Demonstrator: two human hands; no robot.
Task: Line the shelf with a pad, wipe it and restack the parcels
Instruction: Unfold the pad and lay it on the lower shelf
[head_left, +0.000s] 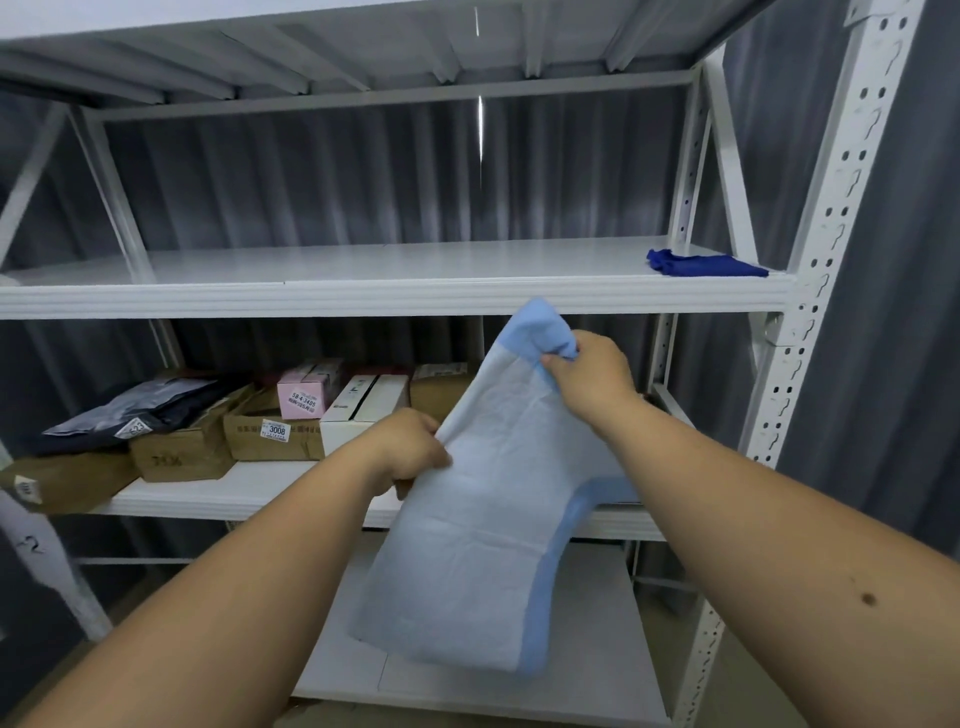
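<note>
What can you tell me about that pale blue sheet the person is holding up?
The pad is a thin, soft sheet, pale quilted-looking in the middle with a deeper blue border. It is partly unfolded, creased, and hangs tilted in front of the shelves, touching no shelf as far as shows. The right hand pinches its bunched top corner; the left hand grips its left edge lower down.

A corrugated grey metal wall (332, 176) filled the background behind the rack, from the upper left to the right edge of the frame. A thin bright vertical slit of light (480, 135) showed in it near the top centre. At the right, a white perforated upright post (836, 218) ran down the frame, with diagonal white braces (730, 156) just inside it. Another diagonal brace (31, 171) crossed the upper left. A strip of brownish floor (748, 675) lay at the lower right.
</note>
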